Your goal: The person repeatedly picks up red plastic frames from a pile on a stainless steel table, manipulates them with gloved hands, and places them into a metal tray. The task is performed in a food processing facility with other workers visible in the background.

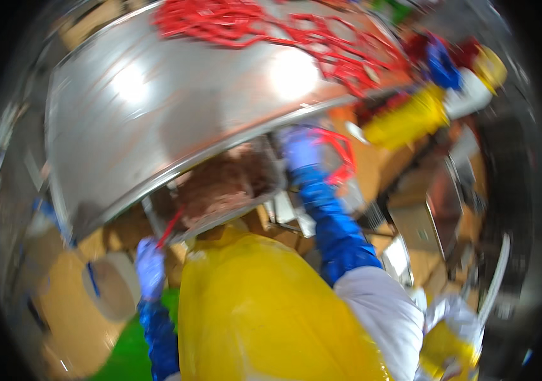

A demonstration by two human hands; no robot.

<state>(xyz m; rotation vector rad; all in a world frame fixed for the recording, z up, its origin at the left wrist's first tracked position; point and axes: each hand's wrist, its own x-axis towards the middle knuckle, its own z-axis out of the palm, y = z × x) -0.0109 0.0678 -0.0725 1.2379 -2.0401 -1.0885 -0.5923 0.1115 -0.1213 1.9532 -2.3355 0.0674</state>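
My left hand (149, 270), in a purple glove, is closed at the lower left corner of a metal tub (225, 219). A thin red strand (170, 228) runs from its fingers over the tub's rim. Inside the tub lies brownish-pink ground meat (217, 184). My right hand (301, 147), gloved in purple with a blue sleeve cover, is at the tub's right end, under the table's edge. Motion smears its fingers. Beside it hangs a loop of red links (346, 159), which look like sausages; whether the hand holds them is unclear.
Across the front stands a wet metal table (112, 127) with a pile of red linked strands (214, 19) along its far side. At the right, another person's yellow-sleeved arm (407, 117) reaches to the table. A pale round container (112, 286) is at the left.
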